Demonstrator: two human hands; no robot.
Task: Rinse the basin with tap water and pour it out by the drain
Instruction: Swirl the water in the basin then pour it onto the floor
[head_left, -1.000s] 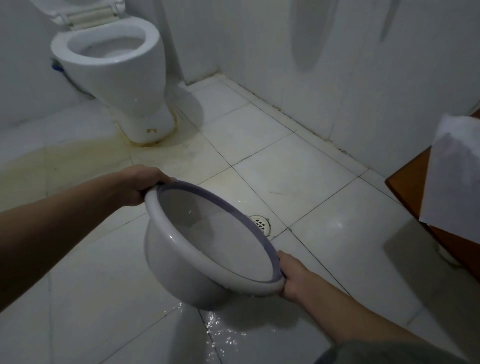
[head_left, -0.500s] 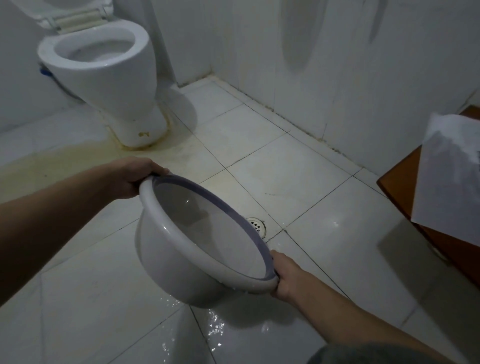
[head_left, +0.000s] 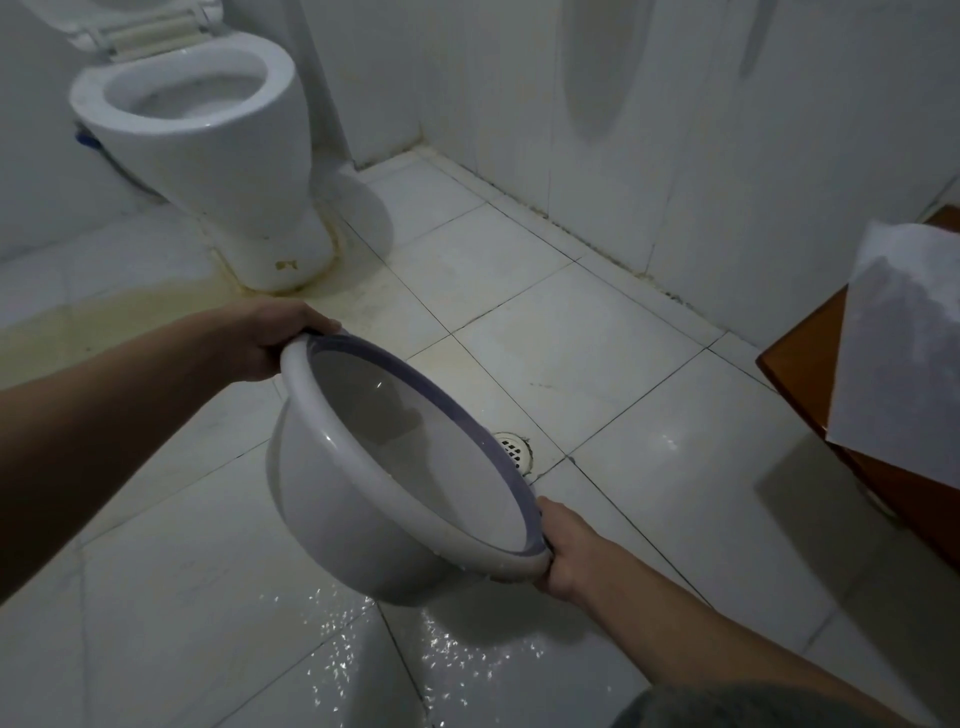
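I hold a white round basin (head_left: 332, 499) with a purple-edged rim in both hands above the tiled floor. It is tilted, its mouth facing up and to the right, toward the floor drain (head_left: 515, 451), which shows just past its far rim. My left hand (head_left: 270, 338) grips the rim at the upper left. My right hand (head_left: 566, 551) grips the rim at the lower right. A little water seems to lie inside the basin. No tap is in view.
A white toilet (head_left: 208, 150) with its lid up stands at the back left, stained floor around its base. Water drops glisten on the tiles (head_left: 415, 654) below the basin. A brown wooden piece with a white sheet (head_left: 904, 353) on it juts in at the right. Tiled walls close the back.
The basin and both hands keep nearly the same pose above the drain; the view has shifted slightly, with the toilet sitting a bit further right in frame.
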